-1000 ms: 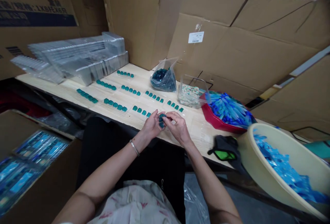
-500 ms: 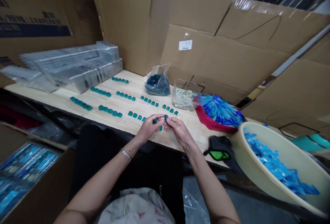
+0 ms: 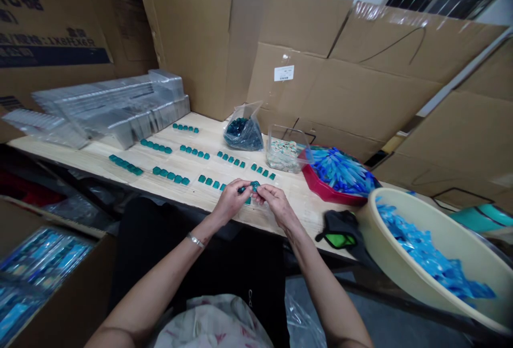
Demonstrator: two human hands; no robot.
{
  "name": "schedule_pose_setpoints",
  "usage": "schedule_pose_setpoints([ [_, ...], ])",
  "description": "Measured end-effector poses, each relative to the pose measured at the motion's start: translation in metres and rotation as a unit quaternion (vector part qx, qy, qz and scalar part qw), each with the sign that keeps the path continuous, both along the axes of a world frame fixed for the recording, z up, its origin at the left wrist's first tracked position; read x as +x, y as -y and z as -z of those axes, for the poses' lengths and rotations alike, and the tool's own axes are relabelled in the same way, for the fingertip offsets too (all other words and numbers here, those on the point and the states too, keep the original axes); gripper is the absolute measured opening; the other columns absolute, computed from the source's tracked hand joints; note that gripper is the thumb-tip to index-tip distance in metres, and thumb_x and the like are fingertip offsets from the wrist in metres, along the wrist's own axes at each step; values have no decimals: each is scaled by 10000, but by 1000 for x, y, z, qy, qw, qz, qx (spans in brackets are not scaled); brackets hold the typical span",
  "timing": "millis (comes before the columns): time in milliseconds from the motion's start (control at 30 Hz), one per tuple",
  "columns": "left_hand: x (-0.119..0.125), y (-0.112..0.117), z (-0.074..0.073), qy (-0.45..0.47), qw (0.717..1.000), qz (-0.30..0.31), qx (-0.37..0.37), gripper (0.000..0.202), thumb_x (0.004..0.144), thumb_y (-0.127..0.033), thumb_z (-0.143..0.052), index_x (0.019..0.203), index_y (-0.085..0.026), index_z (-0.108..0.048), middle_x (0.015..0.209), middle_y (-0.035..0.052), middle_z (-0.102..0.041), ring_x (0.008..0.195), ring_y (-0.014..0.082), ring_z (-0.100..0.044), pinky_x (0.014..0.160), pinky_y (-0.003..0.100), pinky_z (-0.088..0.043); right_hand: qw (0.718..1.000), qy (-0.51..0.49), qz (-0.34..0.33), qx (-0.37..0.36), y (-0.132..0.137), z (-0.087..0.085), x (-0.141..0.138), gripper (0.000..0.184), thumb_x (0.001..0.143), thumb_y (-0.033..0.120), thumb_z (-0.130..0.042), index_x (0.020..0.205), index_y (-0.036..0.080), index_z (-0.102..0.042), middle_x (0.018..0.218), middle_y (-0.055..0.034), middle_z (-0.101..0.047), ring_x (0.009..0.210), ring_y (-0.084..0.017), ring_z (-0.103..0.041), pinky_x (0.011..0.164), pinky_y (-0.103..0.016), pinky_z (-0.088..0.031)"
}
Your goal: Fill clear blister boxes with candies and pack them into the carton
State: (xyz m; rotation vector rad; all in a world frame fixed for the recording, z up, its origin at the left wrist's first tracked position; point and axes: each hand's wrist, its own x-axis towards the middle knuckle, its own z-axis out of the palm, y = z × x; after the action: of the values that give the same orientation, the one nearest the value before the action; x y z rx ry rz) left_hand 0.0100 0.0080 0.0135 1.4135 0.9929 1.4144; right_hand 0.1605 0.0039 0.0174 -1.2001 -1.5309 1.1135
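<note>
One table [image 3: 208, 123] crosses mid-frame; a tub [image 3: 371, 219] stands lower right, a bag [image 3: 248, 138] above centre. The left hand [image 3: 230, 199] and right hand [image 3: 278, 205], pinched narrow at centre, hold teal blocks [image 3: 255, 185]. More blocks [image 3: 171, 175] lie in rows leftward.

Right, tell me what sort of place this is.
Likely a small packing workshop: rows of teal pieces lie on a wooden table, stacked clear plastic containers stand toward its left end, and an open cardboard box at lower left holds bluish clear packs.
</note>
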Motion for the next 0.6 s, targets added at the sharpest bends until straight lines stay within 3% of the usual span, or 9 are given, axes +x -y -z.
schedule_pose_setpoints([
  [133,1,-1,2,-25,999,-26,11,109,685,-112,-683,695,-219,-699,762,47,-624,780,189,-539,821,277,-410,977,117,113,141,5,2,-4,263,795,387,-591,938,166,-610,846,-59,-635,636,-138,-575,618,-269,-489],
  [267,3,3,-3,-6,1000,-10,5,128,678,-94,-682,675,-221,-688,739,47,-588,769,193,-510,803,268,-400,931,224,113,266,13,1,-9,236,869,271,-492,1050,172,-605,947,-98,-635,758,-177,-614,748,-321,-513],
  [433,3,7,-7,-31,999,11,25,141,696,-75,-659,687,-215,-670,729,38,-556,749,180,-492,766,251,-396,878,340,101,320,12,6,-8,294,898,202,-409,1117,140,-595,973,-141,-648,899,-246,-615,799,-383,-505],
  [600,6,5,-2,-62,997,-20,51,167,686,-48,-647,667,-213,-634,721,28,-546,744,174,-490,767,249,-388,841,396,126,347,8,13,-7,267,909,165,-377,1015,148,-622,859,-110,-655,809,-217,-620,711,-322,-502],
])
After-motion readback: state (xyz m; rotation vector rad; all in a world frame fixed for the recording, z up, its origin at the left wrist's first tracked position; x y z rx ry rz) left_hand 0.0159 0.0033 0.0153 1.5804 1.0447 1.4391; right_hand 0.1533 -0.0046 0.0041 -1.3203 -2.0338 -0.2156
